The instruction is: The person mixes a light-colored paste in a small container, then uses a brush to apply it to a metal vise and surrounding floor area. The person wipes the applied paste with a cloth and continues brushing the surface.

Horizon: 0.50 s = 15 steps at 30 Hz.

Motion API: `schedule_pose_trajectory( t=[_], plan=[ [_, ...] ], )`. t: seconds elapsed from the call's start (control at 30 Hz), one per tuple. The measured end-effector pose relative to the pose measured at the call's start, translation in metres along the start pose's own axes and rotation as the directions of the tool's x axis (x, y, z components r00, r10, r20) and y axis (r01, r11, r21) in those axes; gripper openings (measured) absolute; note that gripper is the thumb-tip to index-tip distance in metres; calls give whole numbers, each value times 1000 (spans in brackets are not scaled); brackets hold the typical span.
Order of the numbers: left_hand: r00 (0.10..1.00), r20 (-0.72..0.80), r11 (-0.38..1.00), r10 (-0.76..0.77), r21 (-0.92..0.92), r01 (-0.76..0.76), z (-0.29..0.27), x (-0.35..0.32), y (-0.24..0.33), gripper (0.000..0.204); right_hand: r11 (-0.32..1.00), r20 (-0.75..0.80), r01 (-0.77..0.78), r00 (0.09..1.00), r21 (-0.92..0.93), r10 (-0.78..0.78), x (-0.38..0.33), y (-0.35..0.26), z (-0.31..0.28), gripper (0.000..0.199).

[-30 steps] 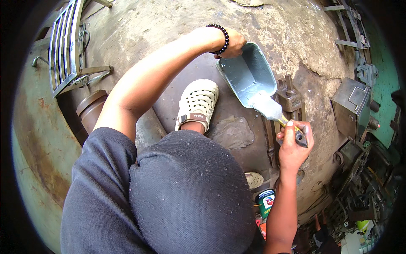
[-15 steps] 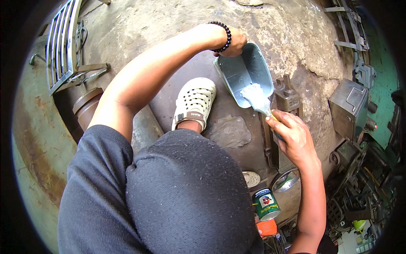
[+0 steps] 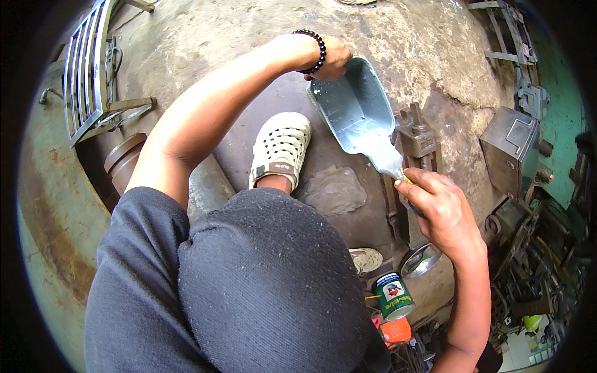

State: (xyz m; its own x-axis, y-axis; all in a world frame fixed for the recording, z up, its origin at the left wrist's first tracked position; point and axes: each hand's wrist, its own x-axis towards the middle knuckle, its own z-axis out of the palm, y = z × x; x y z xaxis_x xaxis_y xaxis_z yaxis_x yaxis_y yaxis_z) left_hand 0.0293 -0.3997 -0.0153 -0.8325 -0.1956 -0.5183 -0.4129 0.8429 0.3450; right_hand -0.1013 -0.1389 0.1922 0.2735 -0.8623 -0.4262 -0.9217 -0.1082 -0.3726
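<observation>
At upper centre the left hand (image 3: pixel 333 61) grips the rim of a grey-blue, rounded-rectangular tub (image 3: pixel 373 93), while right of centre the right hand (image 3: pixel 443 211) grasps a flat, yellow-handled paintbrush (image 3: pixel 390 161), bristles seemingly already loaded, with pale paint (image 3: pixel 362 132) apparently left inside.

Yellow lettering (image 3: pixel 396 303) on green can (image 3: pixel 385 286), pale lettering (image 3: pixel 284 166) on brown clog strap (image 3: pixel 272 168)

I note the person's left arm (image 3: pixel 221 102) extended toward one o'clock, elbow (image 3: pixel 174 160) bent, left hand (image 3: pixel 331 59) closed in a grip. Right forearm (image 3: pixel 471 292) rises from five o'clock; right hand (image 3: pixel 444 211), near three, fingers (image 3: pixel 426 179) curled.
</observation>
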Motion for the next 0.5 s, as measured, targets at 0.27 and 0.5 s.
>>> schedule_pose_trajectory(
  t=[0.27, 0.5],
  plan=[
    [998, 1, 998, -63, -16, 63, 0, -1, 2, 34, 993, -87, -11, 996, 116, 21, -6, 3, 1, 51],
    [998, 12, 998, -55, 11, 55, -2, -1, 4, 31, 867, -472, -75, 814, 492, 338, -2, 15, 52, 30]
  ],
)
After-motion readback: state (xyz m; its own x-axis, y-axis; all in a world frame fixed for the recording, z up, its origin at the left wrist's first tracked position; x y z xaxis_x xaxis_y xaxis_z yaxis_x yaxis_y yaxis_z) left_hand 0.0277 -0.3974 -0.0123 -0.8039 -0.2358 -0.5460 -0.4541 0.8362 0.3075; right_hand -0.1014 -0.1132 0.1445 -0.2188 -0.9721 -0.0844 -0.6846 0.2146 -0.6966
